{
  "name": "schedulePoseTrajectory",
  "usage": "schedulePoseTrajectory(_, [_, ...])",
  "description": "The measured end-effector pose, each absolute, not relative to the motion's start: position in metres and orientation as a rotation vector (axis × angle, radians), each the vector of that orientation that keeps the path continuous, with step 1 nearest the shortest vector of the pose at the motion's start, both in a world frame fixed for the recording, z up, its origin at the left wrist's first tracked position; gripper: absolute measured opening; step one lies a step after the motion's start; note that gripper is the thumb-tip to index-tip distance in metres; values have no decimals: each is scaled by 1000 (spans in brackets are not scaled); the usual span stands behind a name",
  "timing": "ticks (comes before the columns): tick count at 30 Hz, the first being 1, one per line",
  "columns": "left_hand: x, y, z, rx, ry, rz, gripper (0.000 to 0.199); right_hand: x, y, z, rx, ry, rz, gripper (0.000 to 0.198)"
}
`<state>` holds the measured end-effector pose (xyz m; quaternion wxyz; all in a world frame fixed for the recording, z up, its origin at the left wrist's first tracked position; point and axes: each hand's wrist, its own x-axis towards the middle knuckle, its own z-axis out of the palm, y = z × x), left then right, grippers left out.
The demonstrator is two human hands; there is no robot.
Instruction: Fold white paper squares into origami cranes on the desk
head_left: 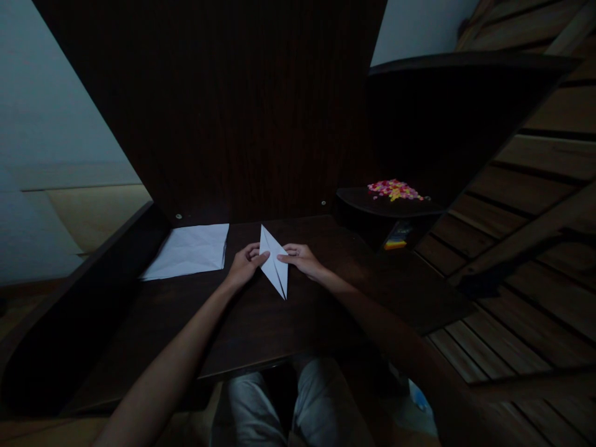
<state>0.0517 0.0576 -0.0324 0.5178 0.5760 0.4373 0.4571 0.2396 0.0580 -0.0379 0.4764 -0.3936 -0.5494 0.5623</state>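
A white sheet of paper, folded into a long diamond (274, 264), is held up between my two hands above the dark desk. Its upper tip points away from me and a slit runs lengthwise down its middle. My left hand (246, 262) pinches the left edge, thumb on the front face and fingers behind. On the opposite edge my right hand (302, 258) grips in the same way, its thumb lying on the paper. The fingers behind the paper are partly hidden.
A stack of white paper sheets (190, 249) lies at the left of the dark desk (279, 335). Small pink and yellow pieces (395, 189) are heaped on a low corner shelf (358, 200) at right. A raised side panel (88, 292) borders the desk's left. Wooden slats (526, 298) stand beyond.
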Motion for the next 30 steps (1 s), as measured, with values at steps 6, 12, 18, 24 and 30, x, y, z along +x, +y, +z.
schedulePoseTrajectory(6, [53, 50, -26, 1392, 1002, 1010, 46, 238, 56, -37, -1000, -1379, 1328, 26])
schedulePoseTrajectory(12, [54, 48, -25, 1420, 954, 885, 47, 237, 53, -35, -1015, -1406, 1311, 29])
schedulePoseTrajectory(18, [56, 45, -25, 1428, 891, 770, 57, 238, 53, -31, -1040, -1424, 1277, 30])
schedulePoseTrajectory(24, [56, 44, -24, 1385, 874, 719, 49, 237, 53, -31, -977, -1389, 1207, 26])
schedulePoseTrajectory(30, [55, 42, -21, 1405, 872, 638, 41, 236, 53, -32, -991, -1336, 1185, 25])
